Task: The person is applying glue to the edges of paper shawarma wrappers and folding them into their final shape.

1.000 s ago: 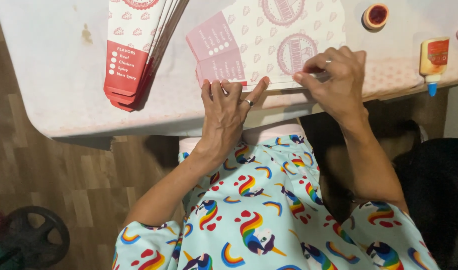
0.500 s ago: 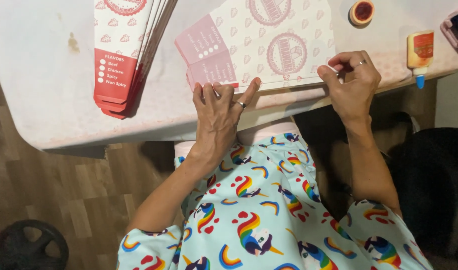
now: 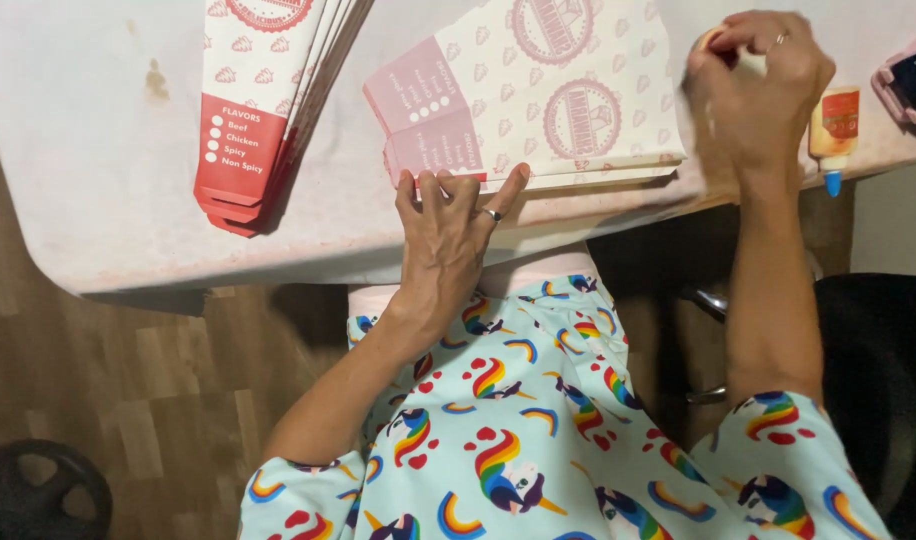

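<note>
A flat pink-and-white printed carton (image 3: pixel 548 90) lies on the white table (image 3: pixel 98 200) in front of me. My left hand (image 3: pixel 448 240) presses its fingertips flat on the carton's near edge, by the pink flap. My right hand (image 3: pixel 763 85) is at the table's far right, blurred, with its fingers curled over a small round orange thing (image 3: pixel 706 42) that is mostly hidden under them. A small glue bottle (image 3: pixel 836 125) with a blue tip lies just right of that hand.
A fanned stack of similar flat cartons with red ends (image 3: pixel 268 90) lies at the left. A pink-cased device (image 3: pixel 908 80) sits at the right edge. Below the table are a wooden floor, a black chair (image 3: pixel 878 380) and a black wheel-shaped object (image 3: pixel 38 495).
My right hand has left the carton's near right corner and moved up and right to the small round orange thing. My left hand has stayed on the carton's edge.
</note>
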